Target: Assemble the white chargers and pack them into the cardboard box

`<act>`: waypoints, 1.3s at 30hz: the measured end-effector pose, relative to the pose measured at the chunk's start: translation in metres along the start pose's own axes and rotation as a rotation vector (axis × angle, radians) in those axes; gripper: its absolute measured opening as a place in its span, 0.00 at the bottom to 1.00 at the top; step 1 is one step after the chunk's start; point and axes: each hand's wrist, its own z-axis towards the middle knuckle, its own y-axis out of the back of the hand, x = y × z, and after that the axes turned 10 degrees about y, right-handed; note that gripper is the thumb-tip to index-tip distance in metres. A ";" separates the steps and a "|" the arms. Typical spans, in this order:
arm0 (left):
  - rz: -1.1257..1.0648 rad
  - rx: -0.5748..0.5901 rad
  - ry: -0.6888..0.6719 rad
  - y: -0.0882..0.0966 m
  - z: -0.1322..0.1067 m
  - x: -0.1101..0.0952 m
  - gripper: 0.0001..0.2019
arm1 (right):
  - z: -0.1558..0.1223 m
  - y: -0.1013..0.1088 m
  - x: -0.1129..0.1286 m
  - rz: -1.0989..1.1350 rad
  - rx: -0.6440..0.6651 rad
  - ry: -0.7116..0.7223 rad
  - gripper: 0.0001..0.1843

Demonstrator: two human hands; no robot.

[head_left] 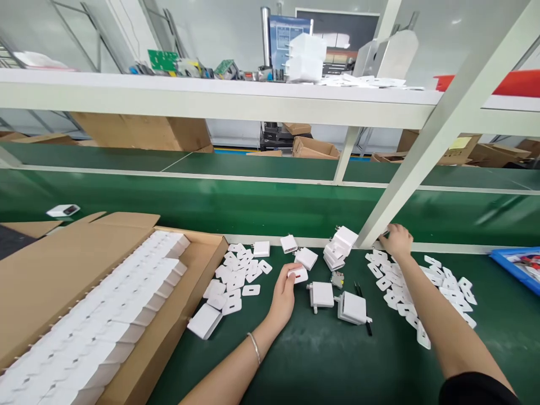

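Observation:
My left hand is closed on a small white charger whose end face shows a reddish slot. Far to the right, my right hand reaches to the foot of the slanted post, its fingers bent around something small and mostly hidden. Below that forearm lie many loose white slotted end plates. Between the hands, several white chargers rest on the green bench, some with prongs showing. Beside them are a small circuit board and a black tweezers-like tool. More slotted plates are heaped left of my left hand.
An open cardboard box with rows of white chargers fills the left side. The slanted white post rises beside my right hand. Behind the bench edge runs a green conveyor belt. A blue tray sits far right.

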 end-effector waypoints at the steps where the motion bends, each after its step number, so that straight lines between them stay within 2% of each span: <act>1: -0.006 -0.006 0.003 0.000 0.000 -0.001 0.22 | -0.011 0.008 -0.003 0.006 -0.046 -0.041 0.27; 4: 0.012 -0.024 -0.005 -0.001 0.000 -0.002 0.26 | -0.059 0.037 -0.007 0.077 -0.167 -0.125 0.33; 5: 0.022 -0.030 -0.018 -0.001 0.001 -0.002 0.28 | -0.080 0.049 -0.004 0.126 -0.190 -0.111 0.33; 7: 0.023 -0.042 -0.051 -0.003 0.000 -0.003 0.30 | -0.124 0.072 0.009 0.385 -0.230 -0.015 0.32; 10: -0.007 -0.058 -0.092 -0.003 -0.002 -0.005 0.31 | -0.182 0.100 0.045 0.550 -0.003 0.244 0.26; 13: -0.014 -0.049 -0.129 0.000 -0.010 -0.007 0.31 | -0.214 0.112 0.080 0.539 0.161 0.365 0.21; 15: 0.002 -0.026 -0.161 0.002 -0.018 -0.010 0.30 | -0.221 0.116 0.093 0.486 0.217 0.403 0.20; 18: 0.033 0.017 -0.234 0.004 -0.032 -0.014 0.26 | -0.222 0.121 0.103 0.431 0.217 0.428 0.27; 20: 0.047 0.055 -0.317 0.004 -0.040 -0.016 0.24 | -0.225 0.127 0.114 0.455 0.117 0.408 0.31; 23: 0.070 0.106 -0.470 0.002 -0.052 -0.020 0.22 | -0.237 0.135 0.149 0.598 -0.032 0.369 0.24; 24: 0.075 0.122 -0.516 0.001 -0.055 -0.021 0.22 | -0.242 0.135 0.163 0.657 -0.024 0.356 0.22; 27: 0.084 0.186 -0.605 0.001 -0.064 -0.025 0.20 | -0.258 0.128 0.204 0.826 0.125 0.317 0.23; 29: 0.108 0.228 -0.646 0.002 -0.068 -0.028 0.18 | -0.266 0.120 0.221 0.935 0.180 0.285 0.24; 33: 0.154 0.281 -0.682 0.005 -0.073 -0.033 0.20 | -0.276 0.105 0.233 1.109 0.122 0.203 0.23; 39: 0.148 0.369 -0.631 0.005 -0.077 -0.031 0.27 | -0.287 0.091 0.238 1.260 0.057 0.136 0.23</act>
